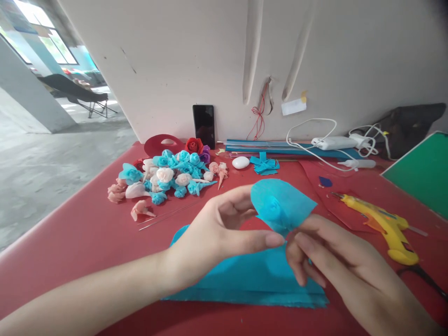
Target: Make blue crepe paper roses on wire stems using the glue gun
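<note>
Right hand (336,256) pinches the base of a blue flower (285,200) above blue sheets (252,277); left hand (227,226) holds its petal, apparently to steady it. Other flowers (164,175) lie heaped toward the desk's (87,242) back-left corner, seemingly kept apart; glue gun (381,221) lies nozzle toward back edge.

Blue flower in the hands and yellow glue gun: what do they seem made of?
Blue flower: probably crepe paper or fabric, matte; it looks thin, with crisp edges.
Yellow glue gun: likely hard plastic, fairly smooth; it looks rigid and moulded.
</note>
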`<state>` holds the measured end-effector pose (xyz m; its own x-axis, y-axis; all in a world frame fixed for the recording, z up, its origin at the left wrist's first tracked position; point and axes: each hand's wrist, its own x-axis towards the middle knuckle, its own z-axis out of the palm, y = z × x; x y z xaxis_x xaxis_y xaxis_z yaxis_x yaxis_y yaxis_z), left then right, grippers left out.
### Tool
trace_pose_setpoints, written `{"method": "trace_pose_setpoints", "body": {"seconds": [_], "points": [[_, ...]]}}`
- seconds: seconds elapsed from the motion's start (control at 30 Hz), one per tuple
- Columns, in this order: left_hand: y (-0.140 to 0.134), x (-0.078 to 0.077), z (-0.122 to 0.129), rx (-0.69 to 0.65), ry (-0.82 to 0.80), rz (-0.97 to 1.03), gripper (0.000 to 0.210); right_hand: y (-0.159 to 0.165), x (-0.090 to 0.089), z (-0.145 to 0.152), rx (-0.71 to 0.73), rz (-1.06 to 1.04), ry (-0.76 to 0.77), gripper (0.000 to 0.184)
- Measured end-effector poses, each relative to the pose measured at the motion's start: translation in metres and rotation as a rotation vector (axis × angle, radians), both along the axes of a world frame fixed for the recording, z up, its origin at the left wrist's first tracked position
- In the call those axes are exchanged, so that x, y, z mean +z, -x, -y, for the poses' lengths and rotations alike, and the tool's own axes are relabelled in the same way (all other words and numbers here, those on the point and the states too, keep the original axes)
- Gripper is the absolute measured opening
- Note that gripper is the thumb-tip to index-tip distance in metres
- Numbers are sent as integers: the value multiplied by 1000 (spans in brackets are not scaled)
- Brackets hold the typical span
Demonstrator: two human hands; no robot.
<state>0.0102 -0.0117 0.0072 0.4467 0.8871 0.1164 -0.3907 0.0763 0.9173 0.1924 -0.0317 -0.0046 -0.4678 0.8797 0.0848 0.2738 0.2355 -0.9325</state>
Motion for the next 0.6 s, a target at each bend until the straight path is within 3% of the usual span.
{"method": "trace_pose_setpoints", "body": {"seconds": [0.07,0.3,0.6], "points": [[1,-2,2,-43,-31,-10,22,1,0,0,-13,-3,-9,31],[4,1,7,-16,-25,-84,15,5,-2,-4,-83,69,-124,32],[9,7,5,65,-171,-243,26,-1,-2,-2,-115,141,-197,28]]}}
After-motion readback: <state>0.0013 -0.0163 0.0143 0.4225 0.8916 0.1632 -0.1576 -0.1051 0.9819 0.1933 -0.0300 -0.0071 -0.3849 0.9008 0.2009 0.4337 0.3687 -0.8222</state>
